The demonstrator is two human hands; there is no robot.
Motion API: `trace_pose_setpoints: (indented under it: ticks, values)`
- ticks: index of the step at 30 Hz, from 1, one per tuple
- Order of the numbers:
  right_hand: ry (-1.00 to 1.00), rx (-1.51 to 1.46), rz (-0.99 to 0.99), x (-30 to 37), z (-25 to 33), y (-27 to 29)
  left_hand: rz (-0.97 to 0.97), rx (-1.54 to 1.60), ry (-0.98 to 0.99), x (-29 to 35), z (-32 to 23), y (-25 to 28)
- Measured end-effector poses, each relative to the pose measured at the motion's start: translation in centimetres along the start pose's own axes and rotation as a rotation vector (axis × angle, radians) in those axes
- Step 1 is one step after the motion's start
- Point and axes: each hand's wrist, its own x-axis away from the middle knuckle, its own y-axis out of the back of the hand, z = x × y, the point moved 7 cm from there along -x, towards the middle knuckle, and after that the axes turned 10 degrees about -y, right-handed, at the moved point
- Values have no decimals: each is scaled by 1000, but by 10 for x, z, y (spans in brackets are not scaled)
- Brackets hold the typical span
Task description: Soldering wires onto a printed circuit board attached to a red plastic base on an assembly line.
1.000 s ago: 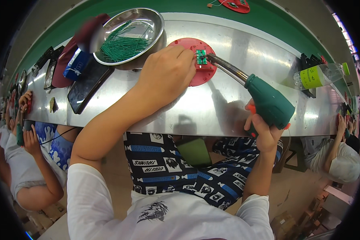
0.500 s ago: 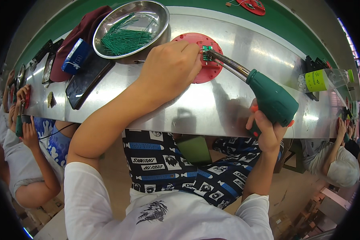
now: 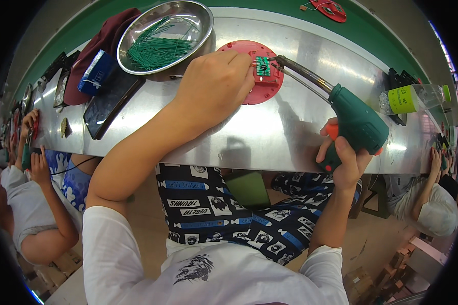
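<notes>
A red disc (image 3: pixel 267 93) is being carried flat by the tabletop (image 3: pixel 290 145), its green board (image 3: pixel 262 66) being left uncovered, probably for easy access. The left hand (image 3: pixel 213 84) is being held narrow over the disc's nine o'clock edge, apparently for steadying; whether anything is being pinched cannot be told, the fingertips being hidden. At four o'clock from the disc, a soldering gun (image 3: pixel 359 122) is being gripped by the curled right hand (image 3: pixel 348 160), its tip being angled near the board, likely for fine aim. Green wires (image 3: pixel 160 51) are being held by a metal bowl (image 3: pixel 202 47) at ten o'clock, presumably within reach.

Bare hands (image 3: pixel 215 80), green soldering gun (image 3: pixel 360 122), red disc (image 3: pixel 267 91)
</notes>
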Motion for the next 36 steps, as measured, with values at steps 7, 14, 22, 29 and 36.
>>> trace_pose_setpoints:
  ticks: [7, 14, 22, 29, 36]
  values:
    - [-31, -95, 32, 3, 0, 0, 0, 22, 2, -1, -2, 2]
    - [-50, -81, 78, 1, 1, -4, -4, 34, -20, 1, -5, 6]
    - [-52, -66, 56, 3, 0, -4, 58, 29, -6, 1, -1, 1]
    - [-54, -94, 66, -1, 1, -1, 6, 86, 79, 0, 0, 6]
    - [-38, -84, 65, 2, -1, 0, 24, 60, 25, 0, -3, 3]
